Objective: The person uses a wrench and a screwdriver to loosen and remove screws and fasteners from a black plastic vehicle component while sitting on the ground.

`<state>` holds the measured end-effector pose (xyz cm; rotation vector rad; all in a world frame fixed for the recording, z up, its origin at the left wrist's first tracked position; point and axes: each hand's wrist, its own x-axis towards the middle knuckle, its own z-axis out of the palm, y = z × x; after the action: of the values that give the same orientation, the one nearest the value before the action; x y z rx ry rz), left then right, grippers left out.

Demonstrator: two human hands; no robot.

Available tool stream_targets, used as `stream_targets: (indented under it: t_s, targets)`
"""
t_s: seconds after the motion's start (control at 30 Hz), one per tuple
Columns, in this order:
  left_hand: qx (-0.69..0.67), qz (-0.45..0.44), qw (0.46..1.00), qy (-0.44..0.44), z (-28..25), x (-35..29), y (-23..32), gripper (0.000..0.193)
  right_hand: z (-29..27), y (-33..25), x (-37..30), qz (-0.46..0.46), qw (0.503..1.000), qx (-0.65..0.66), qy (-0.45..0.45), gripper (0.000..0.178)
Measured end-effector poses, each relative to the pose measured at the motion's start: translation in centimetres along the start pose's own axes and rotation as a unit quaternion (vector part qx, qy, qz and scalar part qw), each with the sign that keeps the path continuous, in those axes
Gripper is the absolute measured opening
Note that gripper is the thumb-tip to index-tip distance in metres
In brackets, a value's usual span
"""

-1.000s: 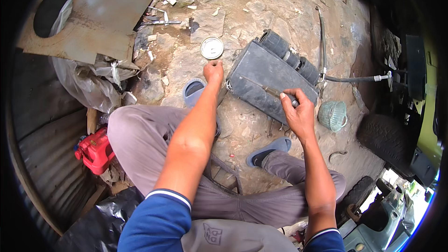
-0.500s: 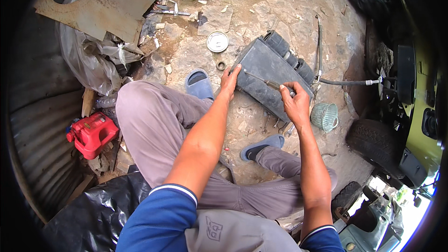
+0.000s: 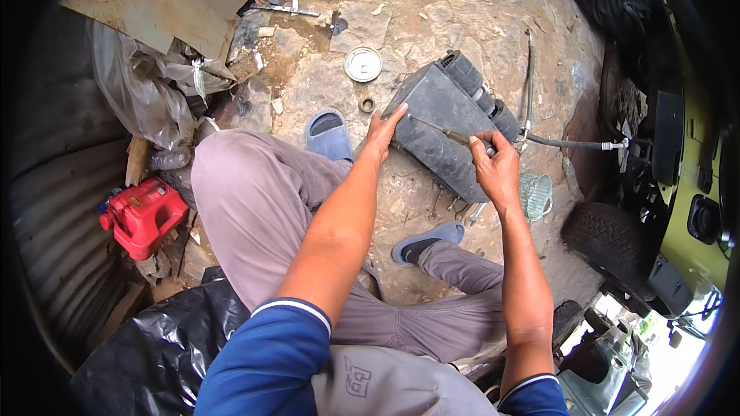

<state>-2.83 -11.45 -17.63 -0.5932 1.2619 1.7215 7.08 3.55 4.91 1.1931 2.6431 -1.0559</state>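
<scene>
A black box-shaped plastic housing (image 3: 443,108) with round ducts (image 3: 462,71) at its far right side lies tilted on the ground before me. My left hand (image 3: 379,137) grips its left end, thumb along the top edge. In my right hand (image 3: 496,166) is a screwdriver (image 3: 456,136), fingers closed round its handle. The shaft points left across the top face, its tip beside my left thumb. Whether the tip sits on a screw is too small to tell.
A round tin (image 3: 363,64) and a small ring (image 3: 367,105) lie beyond my left hand. Wrenches (image 3: 475,214) and a green mesh basket (image 3: 535,196) are near the housing. A hose (image 3: 566,143) runs right towards a vehicle tyre (image 3: 609,243). A red jerrycan (image 3: 144,217) stands left.
The view has shifted slightly. My right hand has turned a little on the screwdriver's handle, its fingers curled differently. My left hand keeps its place on the housing.
</scene>
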Motion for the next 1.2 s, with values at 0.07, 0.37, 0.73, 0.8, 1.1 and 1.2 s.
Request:
stream_targets:
  t_s: [0.07,0.37,0.73,0.8,1.1,1.2]
  targets:
    - [-0.008,-0.002,1.0,0.0,-0.5,1.1,-0.6,0.138,-0.2,-1.2,0.2,-0.024,0.999,-0.026,-0.005,0.03]
    - [-0.011,-0.01,0.999,-0.032,-0.9,2.5,-0.8,0.125,-1.3,-6.4,2.0,-0.119,0.973,-0.167,-0.104,0.028]
    - [0.026,-0.001,1.0,0.006,-1.1,3.4,-1.6,0.138,-0.6,-12.8,3.6,-0.247,0.849,-0.382,-0.269,0.021]
    - [0.029,0.002,0.999,0.019,-1.5,3.6,-1.7,0.138,0.3,-13.7,3.9,-0.216,0.856,-0.371,-0.288,0.023]
    - [0.04,-0.006,0.998,0.048,-0.9,2.2,-0.2,0.135,0.7,-14.4,6.1,0.306,0.906,-0.041,-0.29,0.031]
    - [0.066,-0.028,0.996,0.043,-0.3,1.3,0.4,0.134,0.7,-13.5,6.0,0.365,0.893,-0.005,-0.262,0.029]
